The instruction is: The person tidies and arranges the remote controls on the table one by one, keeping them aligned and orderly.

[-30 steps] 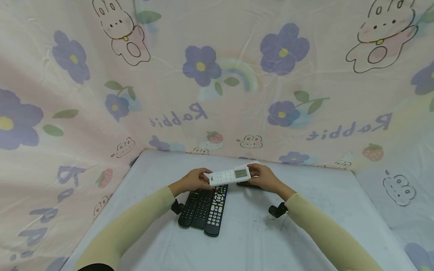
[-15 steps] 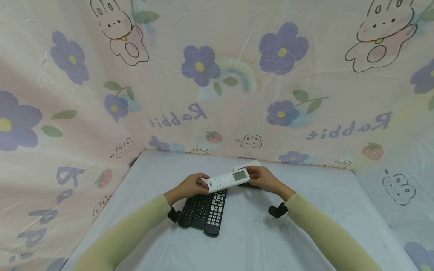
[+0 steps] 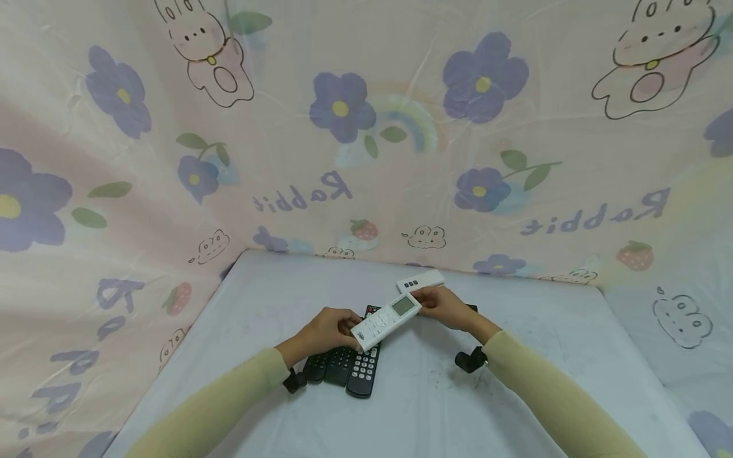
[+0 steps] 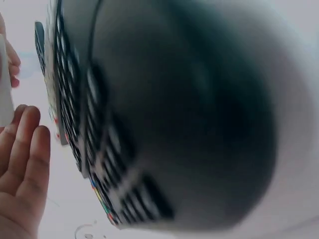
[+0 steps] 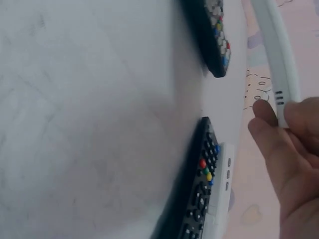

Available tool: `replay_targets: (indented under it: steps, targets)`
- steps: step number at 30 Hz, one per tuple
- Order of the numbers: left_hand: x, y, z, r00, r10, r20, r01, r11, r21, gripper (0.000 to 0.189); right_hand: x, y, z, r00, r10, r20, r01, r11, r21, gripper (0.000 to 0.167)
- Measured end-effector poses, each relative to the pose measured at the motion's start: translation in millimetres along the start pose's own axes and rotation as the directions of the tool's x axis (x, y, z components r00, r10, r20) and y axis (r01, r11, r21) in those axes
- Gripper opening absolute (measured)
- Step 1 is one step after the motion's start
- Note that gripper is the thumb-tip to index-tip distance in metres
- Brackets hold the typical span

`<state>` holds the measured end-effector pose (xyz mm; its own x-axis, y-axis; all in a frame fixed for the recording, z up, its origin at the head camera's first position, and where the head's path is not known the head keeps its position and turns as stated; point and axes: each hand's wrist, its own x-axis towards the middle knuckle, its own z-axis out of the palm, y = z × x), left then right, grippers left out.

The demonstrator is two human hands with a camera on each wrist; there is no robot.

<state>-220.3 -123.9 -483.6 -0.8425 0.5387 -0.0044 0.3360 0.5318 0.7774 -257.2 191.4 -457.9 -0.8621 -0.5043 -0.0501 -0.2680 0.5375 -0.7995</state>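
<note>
A white air-conditioner remote [image 3: 385, 323] with a small grey screen is held between both hands, slanting up to the right. My left hand [image 3: 328, 332] pinches its lower left end. My right hand [image 3: 449, 310] pinches the screen end; in the right wrist view its thumb and fingers [image 5: 271, 142] grip the slim white edge. Below my left hand lie black remotes side by side: a right one [image 3: 361, 376] with pale keys, a middle one [image 3: 339, 369] and a left one [image 3: 316, 367]. Their far ends are partly covered by the hand and held remote.
Behind my right hand lies a second white remote [image 3: 420, 280]. A black remote [image 5: 202, 184] with coloured buttons lies beside it, mostly hidden in the head view. The white-covered table [image 3: 458, 407] meets a patterned cloth wall [image 3: 401, 191] at the back.
The held white remote has tilted more steeply, its left end moving down towards me with my left hand. My right hand has lowered slightly, uncovering more of the white remote behind.
</note>
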Motion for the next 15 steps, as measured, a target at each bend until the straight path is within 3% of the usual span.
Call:
replay_targets:
  steps: [5,9,15]
  targets:
    - [-7.2,7.4,8.3,0.998,0.062,-0.007,-0.062,0.998,-0.012,0.051,-1.3,1.0,4.3,1.000,-0.005,-0.023,0.005,1.000,-0.025,0.035]
    - [-13.4,15.3,12.3,0.997,0.067,-0.028,-0.067,0.998,0.003,0.048,-1.2,0.4,6.5,0.999,-0.005,-0.052,0.002,0.999,-0.053,0.032]
    - [-24.7,25.2,20.3,0.997,0.076,-0.013,-0.075,0.994,0.083,0.044,-0.2,0.3,8.3,1.000,-0.029,-0.004,0.028,0.997,-0.065,0.030]
